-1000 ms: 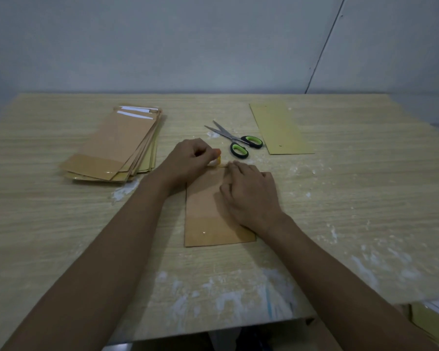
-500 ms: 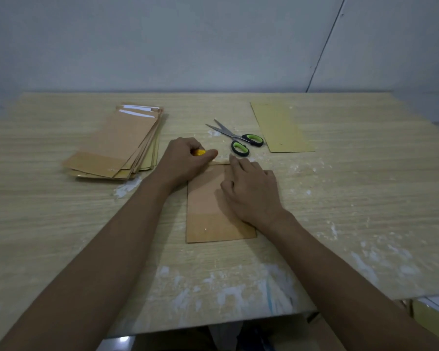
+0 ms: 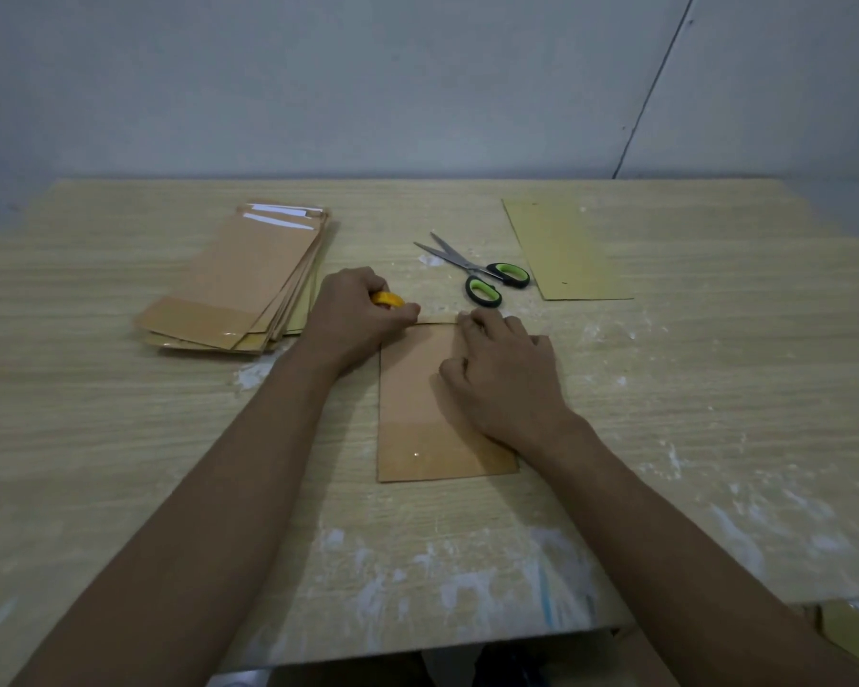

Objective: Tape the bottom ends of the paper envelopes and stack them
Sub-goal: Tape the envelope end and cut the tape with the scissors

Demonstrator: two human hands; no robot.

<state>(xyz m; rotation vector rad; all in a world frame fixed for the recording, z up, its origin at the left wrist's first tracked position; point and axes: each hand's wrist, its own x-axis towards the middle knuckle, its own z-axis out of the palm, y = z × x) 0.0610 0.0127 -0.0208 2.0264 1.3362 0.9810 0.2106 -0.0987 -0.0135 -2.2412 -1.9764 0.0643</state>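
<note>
A brown paper envelope [image 3: 417,414] lies flat in the middle of the wooden table [image 3: 120,463], with a glossy taped band across its near end. My left hand [image 3: 355,317] grips a yellow tape roll [image 3: 388,300] at the envelope's far left corner. A strip of tape [image 3: 437,318] runs along the far edge between my hands. My right hand [image 3: 502,374] rests on the envelope, its fingertips pressing down at the far edge. A stack of taped envelopes [image 3: 239,285] lies at the left.
Scissors [image 3: 482,275] with green and black handles lie open just beyond my hands. A single yellowish envelope [image 3: 564,250] lies at the back right. White smears mark the table's near and right parts. The near table edge runs just below my forearms.
My left hand has slid left along the envelope's far edge with the yellow roll, drawing the tape strip out. My right hand stays pressed on the envelope.
</note>
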